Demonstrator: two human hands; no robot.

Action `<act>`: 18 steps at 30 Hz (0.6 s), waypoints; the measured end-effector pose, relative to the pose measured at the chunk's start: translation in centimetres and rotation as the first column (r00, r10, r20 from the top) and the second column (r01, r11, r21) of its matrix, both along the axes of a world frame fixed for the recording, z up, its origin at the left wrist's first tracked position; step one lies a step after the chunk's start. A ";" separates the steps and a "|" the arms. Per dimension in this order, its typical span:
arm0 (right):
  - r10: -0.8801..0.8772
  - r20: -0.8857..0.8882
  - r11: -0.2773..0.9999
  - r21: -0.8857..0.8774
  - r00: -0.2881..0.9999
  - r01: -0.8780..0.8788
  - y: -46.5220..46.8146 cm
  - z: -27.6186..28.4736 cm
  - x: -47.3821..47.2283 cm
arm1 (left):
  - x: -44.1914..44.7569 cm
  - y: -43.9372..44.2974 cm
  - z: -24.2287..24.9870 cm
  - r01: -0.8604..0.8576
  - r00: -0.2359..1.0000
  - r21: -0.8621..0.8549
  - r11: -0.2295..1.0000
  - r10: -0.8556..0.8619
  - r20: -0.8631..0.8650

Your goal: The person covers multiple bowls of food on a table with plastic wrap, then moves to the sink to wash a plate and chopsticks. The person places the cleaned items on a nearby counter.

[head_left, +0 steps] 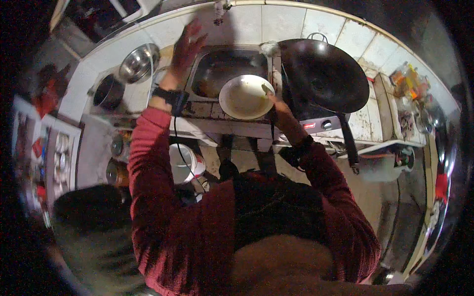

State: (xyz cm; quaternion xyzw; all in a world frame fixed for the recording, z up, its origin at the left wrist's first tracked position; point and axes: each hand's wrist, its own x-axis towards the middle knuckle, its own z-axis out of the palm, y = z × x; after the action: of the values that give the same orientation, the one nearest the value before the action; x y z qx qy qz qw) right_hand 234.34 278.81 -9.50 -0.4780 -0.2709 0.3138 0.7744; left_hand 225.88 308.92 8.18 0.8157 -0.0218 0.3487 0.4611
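Observation:
A white bowl [246, 98] is held at its right rim by my right hand [280, 107], over the front edge of the metal sink [229, 70]. The thumb lies over the rim and the other fingers are hidden. Inside the bowl its surface looks pale; whether it holds liquid I cannot tell. My left hand [187, 48] is raised at the sink's left side, fingers spread and blurred, with nothing seen in it. The tap [221, 11] is at the wall behind the sink.
A large black wok [324, 74] sits on the stove [320, 124] to the right, its handle jutting past the counter edge. Left are a steel bowl [139, 63] and a dark pot [109, 91]. A white bucket [185, 162] stands below. Bottles [411, 81] are far right. Another person [94, 236] is at lower left.

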 end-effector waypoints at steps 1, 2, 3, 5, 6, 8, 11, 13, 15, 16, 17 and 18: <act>-0.038 -0.108 0.997 -0.070 0.993 0.031 1.6 -0.4 0.5 | 2.7 2.3 0.6 -0.052 0.999 0.190 0.980 0.049 0.021; -0.074 -0.046 0.993 -0.100 0.996 0.069 3.3 -0.8 1.0 | 5.7 4.2 1.1 -0.002 0.998 0.203 0.979 -0.012 0.068; -0.033 -0.319 0.994 -0.106 0.947 -0.001 3.7 -0.7 1.8 | 8.3 5.8 1.3 0.043 0.996 0.176 0.983 -0.055 0.064; -0.032 -0.097 0.976 -0.219 0.995 0.010 6.9 -0.2 3.3 | 12.8 8.6 2.2 0.078 0.989 0.441 0.894 -0.125 0.079; -0.065 -0.038 0.963 -0.264 0.997 0.053 8.0 0.4 3.7 | 14.3 9.4 2.3 0.206 0.978 0.316 0.926 -0.207 -0.030; -0.310 -0.233 0.850 -0.502 0.922 0.159 10.7 1.5 3.9 | 17.0 10.3 2.6 0.393 0.919 0.194 0.899 -0.381 -0.099; -0.209 -0.448 0.964 -0.243 0.869 0.106 13.2 3.2 4.2 | 18.6 10.9 3.3 0.327 0.934 0.516 0.792 -0.354 -0.049; -0.228 -0.547 0.959 -0.268 0.806 0.090 14.4 3.4 4.7 | 19.1 10.8 3.4 0.346 0.908 0.602 0.720 -0.419 -0.020; -0.247 -0.527 0.956 -0.271 0.813 0.115 15.8 2.8 5.7 | 19.4 10.6 3.0 0.382 0.907 0.538 0.751 -0.416 -0.063; -0.289 -0.471 0.941 -0.300 0.833 0.157 16.8 2.1 6.2 | 19.4 10.4 2.6 0.413 0.905 0.407 0.814 -0.415 -0.089; -0.312 -0.424 0.934 -0.301 0.850 0.192 17.8 1.5 6.7 | 19.7 10.2 2.4 0.370 0.921 0.451 0.812 -0.383 -0.066; -0.335 -0.375 0.926 -0.303 0.864 0.227 18.9 0.8 7.1 | 20.0 9.9 2.1 0.319 0.938 0.494 0.809 -0.344 -0.042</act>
State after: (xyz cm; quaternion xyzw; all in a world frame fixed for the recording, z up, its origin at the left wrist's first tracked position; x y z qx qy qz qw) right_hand 241.47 297.72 -8.66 -0.5267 0.0168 0.3234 0.7859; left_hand 245.84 318.85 10.29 0.8809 -0.2633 0.2656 0.2901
